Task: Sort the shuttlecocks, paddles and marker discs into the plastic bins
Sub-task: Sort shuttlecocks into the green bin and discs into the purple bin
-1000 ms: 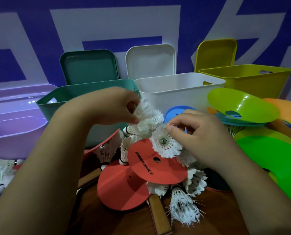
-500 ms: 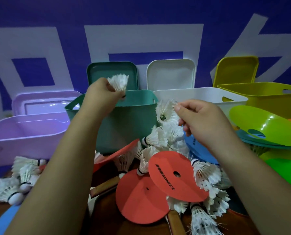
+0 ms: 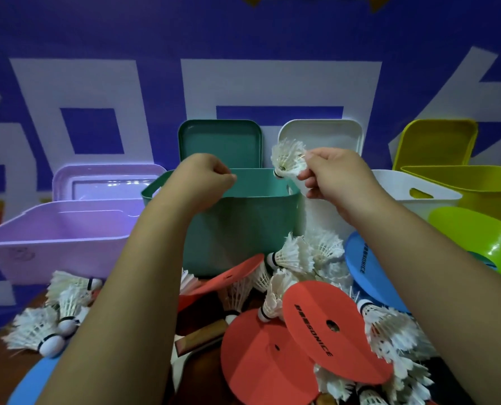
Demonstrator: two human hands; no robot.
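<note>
My right hand (image 3: 334, 176) pinches a white shuttlecock (image 3: 288, 157) above the right rim of the teal bin (image 3: 243, 229). Over the bin's open top, my left hand (image 3: 205, 176) has its fingers curled and nothing shows in it. Loose shuttlecocks lie in a cluster at the left (image 3: 53, 317), in front of the bin (image 3: 296, 255) and at the lower right (image 3: 395, 331). Two red marker discs (image 3: 325, 325) overlap in the foreground. A blue disc (image 3: 363, 267) leans by my right forearm. A wooden paddle handle (image 3: 199, 337) pokes out under the discs.
A purple bin (image 3: 53, 229) stands to the left of the teal one, a white bin (image 3: 404, 194) and a yellow bin (image 3: 477, 182) to the right. Their lids lean on the blue wall behind. A lime-green disc (image 3: 477, 235) lies at the right edge.
Both hands rose from the pile to the teal bin. My left hand's shuttlecock is no longer in view. My right hand lifted its shuttlecock up to the bin's rim.
</note>
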